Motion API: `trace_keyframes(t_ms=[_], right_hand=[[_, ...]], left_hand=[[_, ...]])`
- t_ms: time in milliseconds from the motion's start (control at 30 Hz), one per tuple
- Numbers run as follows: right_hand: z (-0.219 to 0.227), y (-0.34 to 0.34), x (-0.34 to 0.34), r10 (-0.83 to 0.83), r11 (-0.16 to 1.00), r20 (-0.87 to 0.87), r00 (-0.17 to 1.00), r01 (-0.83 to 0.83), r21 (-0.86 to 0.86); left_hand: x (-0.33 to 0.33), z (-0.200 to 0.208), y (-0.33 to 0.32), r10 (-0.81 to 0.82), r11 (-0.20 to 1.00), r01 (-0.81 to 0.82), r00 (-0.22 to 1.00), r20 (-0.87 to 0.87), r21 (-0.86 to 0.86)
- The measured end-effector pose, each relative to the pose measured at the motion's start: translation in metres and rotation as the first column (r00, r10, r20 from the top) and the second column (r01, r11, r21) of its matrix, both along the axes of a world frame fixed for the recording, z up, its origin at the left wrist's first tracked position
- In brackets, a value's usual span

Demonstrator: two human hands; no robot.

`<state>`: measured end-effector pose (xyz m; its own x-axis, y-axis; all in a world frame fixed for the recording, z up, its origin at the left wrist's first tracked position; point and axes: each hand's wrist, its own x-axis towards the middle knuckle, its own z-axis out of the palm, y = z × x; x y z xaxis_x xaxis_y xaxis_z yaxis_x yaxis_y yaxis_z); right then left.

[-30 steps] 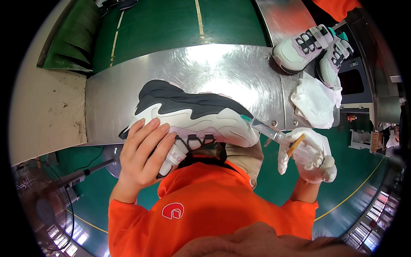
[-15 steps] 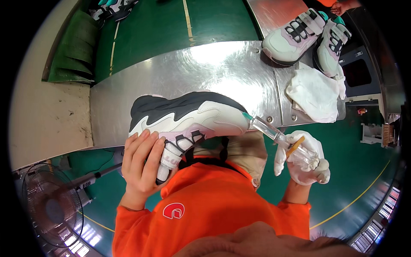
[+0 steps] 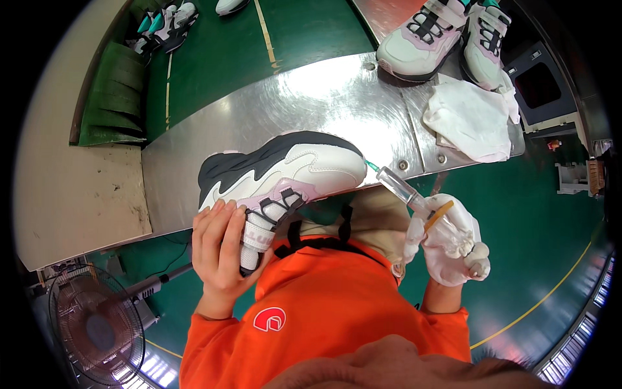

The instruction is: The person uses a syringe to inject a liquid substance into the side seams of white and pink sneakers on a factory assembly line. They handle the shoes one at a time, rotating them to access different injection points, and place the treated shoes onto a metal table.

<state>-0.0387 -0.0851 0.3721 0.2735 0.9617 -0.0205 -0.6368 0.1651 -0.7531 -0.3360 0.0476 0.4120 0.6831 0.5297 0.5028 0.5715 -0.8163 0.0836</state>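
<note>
A white sneaker with a black sole and pinkish-purple trim lies tilted on its side, sole edge away from me, toe to the right. My bare left hand is wrapped round its ankle end and strap. In my right hand, which wears a white glove, is a clear syringe with a green tip and a tan band near its rear. The tip points at the toe, right beside the sole edge; whether it touches I cannot tell. The gloved fingers curl round the rear of the barrel.
Beneath the sneaker is a shiny metal table. A pair of similar sneakers and a white cloth lie at its right. Beyond runs a green conveyor belt carrying more shoes. A fan stands at lower left.
The syringe tip has shifted up along the toe toward the sole edge, and more of the green tip shows. The whole view has moved slightly; both grips are kept.
</note>
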Motion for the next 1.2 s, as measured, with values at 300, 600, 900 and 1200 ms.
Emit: trace_keyframes(t_ms=[300,600,900,1200], right_hand=[[0.02,-0.003,-0.014,-0.073,0.989,0.025,0.997,0.076,-0.126],[0.031,-0.009,-0.026,0.041,0.994,0.168,0.985,-0.023,-0.111],[0.009,-0.003,-0.031,0.031,0.997,0.599,0.8,0.014,-0.071],[-0.039,0.033,-0.026,-0.179,0.967,0.767,0.617,-0.032,0.251]], left_hand=[[0.002,0.0,-0.001,-0.006,1.0,0.007,1.0,0.026,-0.025],[0.007,0.011,0.007,0.001,0.998,0.0,1.0,0.021,-0.063],[0.03,0.046,0.04,-0.006,0.971,-0.002,1.0,-0.031,-0.238],[0.048,0.057,0.094,-0.051,0.919,0.021,0.997,-0.066,-0.394]])
